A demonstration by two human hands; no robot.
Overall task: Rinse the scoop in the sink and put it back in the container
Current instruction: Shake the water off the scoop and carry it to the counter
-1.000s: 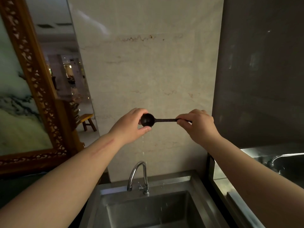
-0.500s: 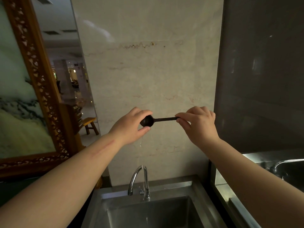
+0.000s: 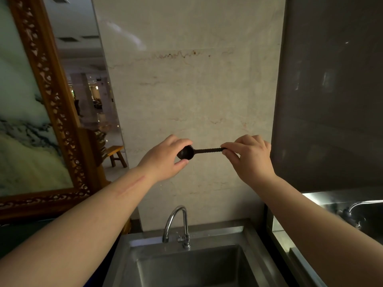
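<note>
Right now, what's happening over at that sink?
A person holds a small black scoop up in front of the marble wall, above the steel sink. The right hand pinches the end of the ribbed handle, while the left hand cups the bowl between fingers and thumb. A few water drops hang in the air below the left hand. No stream shows at the faucet. No container is in view, so the scoop has not yet gone back.
</note>
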